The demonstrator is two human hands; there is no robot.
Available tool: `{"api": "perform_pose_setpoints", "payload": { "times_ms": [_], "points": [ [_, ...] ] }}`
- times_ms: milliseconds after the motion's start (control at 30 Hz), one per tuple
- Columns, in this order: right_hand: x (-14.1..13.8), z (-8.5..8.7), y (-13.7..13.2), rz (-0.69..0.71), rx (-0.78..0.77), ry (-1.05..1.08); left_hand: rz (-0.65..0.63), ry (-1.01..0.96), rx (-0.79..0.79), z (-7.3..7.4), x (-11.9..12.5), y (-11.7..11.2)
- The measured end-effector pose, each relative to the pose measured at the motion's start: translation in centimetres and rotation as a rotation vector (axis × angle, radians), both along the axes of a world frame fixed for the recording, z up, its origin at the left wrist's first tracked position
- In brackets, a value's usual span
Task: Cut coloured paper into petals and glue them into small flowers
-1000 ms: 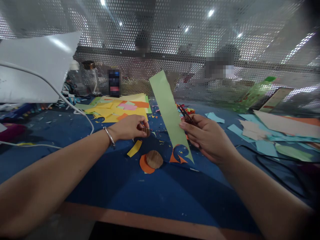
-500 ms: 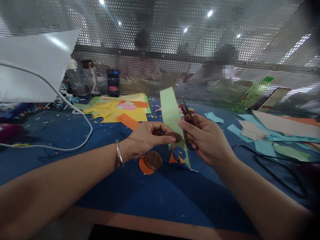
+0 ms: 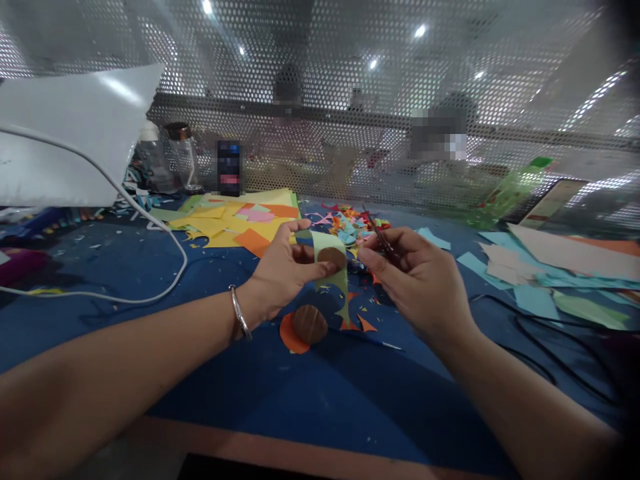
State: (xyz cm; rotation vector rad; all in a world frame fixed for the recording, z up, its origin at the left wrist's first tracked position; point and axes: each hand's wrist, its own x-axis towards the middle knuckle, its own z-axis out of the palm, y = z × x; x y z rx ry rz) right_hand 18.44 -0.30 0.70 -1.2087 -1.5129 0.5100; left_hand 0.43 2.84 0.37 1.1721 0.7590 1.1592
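Left hand (image 3: 277, 277) pinching a green strip (image 3: 330, 241) and brown disc (image 3: 333, 257); right hand (image 3: 425, 287) with scissors (image 3: 387, 244).
Left to right: yellow sheets (image 3: 213, 225) lie on the bench (image 3: 300, 393); the left grip is clamped on strip and disc above it, the strip bent over at the top, its long axis running downward to a ragged end; a second brown disc (image 3: 312, 325) overlaps an orange disc (image 3: 291, 333) below; scraps (image 3: 350, 227) pile behind; the right grip is closed around the scissors, tips pointing up and slightly left; blue paper (image 3: 535, 301) lies beyond.
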Motion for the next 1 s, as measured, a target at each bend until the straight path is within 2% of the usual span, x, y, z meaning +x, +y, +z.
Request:
{"api": "perform_pose_setpoints", "payload": {
  "times_ms": [267, 467, 600, 800, 1000],
  "points": [
    [-0.6, -0.5, -0.5, 0.054, 0.160, -0.293, 0.000, -0.005, -0.242, 0.5, 0.0, -0.4],
    [-0.7, -0.6, -0.3, 0.142, 0.248, -0.381, 0.029, -0.021, -0.245, 0.8, 0.1, -0.8],
    [-0.8, -0.7, -0.1, 0.134, 0.298, -0.426, 0.022, -0.021, -0.228, 0.9, 0.2, -1.0],
    [-0.8, -0.3, -0.4, 0.160, 0.309, -0.451, -0.020, -0.018, -0.206, 1.1, -0.1, -0.6],
    [-0.5, -0.4, -0.3, 0.194, 0.252, -0.457, -0.029, 0.012, -0.144, 1.1, -0.3, -0.2]
  ]
}}
